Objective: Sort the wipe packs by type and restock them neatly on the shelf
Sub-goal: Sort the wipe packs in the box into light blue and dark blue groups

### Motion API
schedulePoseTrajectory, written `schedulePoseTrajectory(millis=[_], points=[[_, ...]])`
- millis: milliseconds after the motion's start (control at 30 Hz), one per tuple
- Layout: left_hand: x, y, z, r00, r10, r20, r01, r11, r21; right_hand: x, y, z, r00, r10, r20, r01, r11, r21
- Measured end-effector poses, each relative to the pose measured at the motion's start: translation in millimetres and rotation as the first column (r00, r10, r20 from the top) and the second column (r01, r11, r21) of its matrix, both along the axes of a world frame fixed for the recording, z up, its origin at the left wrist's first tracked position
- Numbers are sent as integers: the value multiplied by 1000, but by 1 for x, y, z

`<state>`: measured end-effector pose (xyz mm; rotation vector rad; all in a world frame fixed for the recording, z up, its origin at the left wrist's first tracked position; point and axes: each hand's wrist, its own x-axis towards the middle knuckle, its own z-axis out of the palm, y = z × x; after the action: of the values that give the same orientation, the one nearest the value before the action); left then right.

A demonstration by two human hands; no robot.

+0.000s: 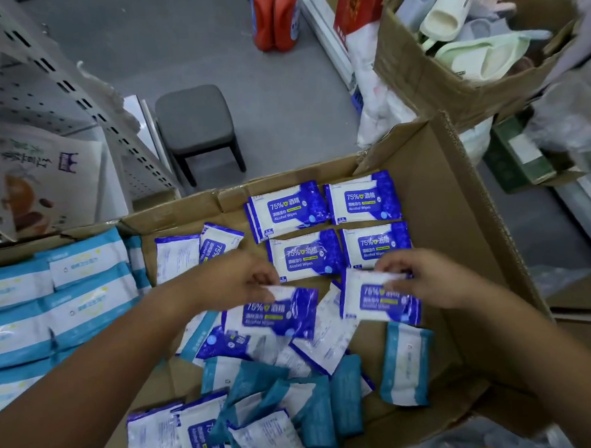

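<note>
L hand (242, 277) pinches a blue alcohol pack (274, 314) by its top edge, R hand (435, 280) a second pack (375, 303), both in the cardboard box (456, 216). I judge them light, soft, slick film; best pinched at the edges.

Grey floor (275, 99) with a dark stool (195, 121), perhaps padded.

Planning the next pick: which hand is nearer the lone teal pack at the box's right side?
Right. The right hand, holding a blue alcohol pack, is just beyond the teal pack; the left hand, pinching a second alcohol pack, is far off to its left.
</note>
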<state>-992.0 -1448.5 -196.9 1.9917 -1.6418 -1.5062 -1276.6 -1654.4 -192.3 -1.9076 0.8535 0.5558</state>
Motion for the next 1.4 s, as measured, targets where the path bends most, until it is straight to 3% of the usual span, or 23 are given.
schedulePoseTrajectory(millis=[100, 200, 300, 400, 533, 667, 733, 800, 900, 967, 1133, 1300, 1400], points=[[-4, -39, -1, 987, 155, 54, -149, 984, -97, 16, -36, 5, 998, -51, -26, 47, 990, -133], [-17, -72, -15, 965, 208, 159, -190, 974, -122, 43, -53, -3, 996, -38, -79, 16, 966, -259], [-29, -87, -29, 914, 116, 390, -62, 987, -146, 61, -55, -18, 984, 42, -173, -105, 921, -375], [-31, -86, -37, 818, 94, 568, 55, 969, -241, 68, -50, -29, 971, 163, -175, -235, 779, -581], [-31, -80, -43, 804, 162, 572, -7, 965, -262, 66, -43, -37, 946, 198, -256, -322, 646, -692], [-57, -72, -26, 850, 286, 443, -54, 883, -466, 56, -29, -23, 988, 115, -103, -153, 631, -761], [-92, -58, -26, 884, 213, 416, -26, 911, -411, 46, -11, -10, 999, 17, -44, -43, 698, -715], [-129, -36, -32, 854, 60, 516, 86, 963, -255, 30, 16, -7, 994, -31, -105, -42, 781, -624], [-161, -6, -45, 828, -24, 560, 108, 987, -117, -1, 58, -24, 991, 78, -112, -124, 854, -505], [-166, 1, -50, 814, 3, 581, 89, 988, -129, -13, 75, -35, 983, 152, -98, -180, 876, -447], [-145, 11, -47, 784, 90, 615, 72, 970, -234, -18, 91, -42, 981, 191, -43, -187, 852, -490], [-95, 25, -42, 863, 209, 459, -57, 945, -323, -11, 86, -42, 986, 144, 89, -95, 906, -414], [-70, 24, -28, 914, 212, 346, -119, 956, -269, -5, 86, -42, 984, 129, 123, -78, 933, -350]])
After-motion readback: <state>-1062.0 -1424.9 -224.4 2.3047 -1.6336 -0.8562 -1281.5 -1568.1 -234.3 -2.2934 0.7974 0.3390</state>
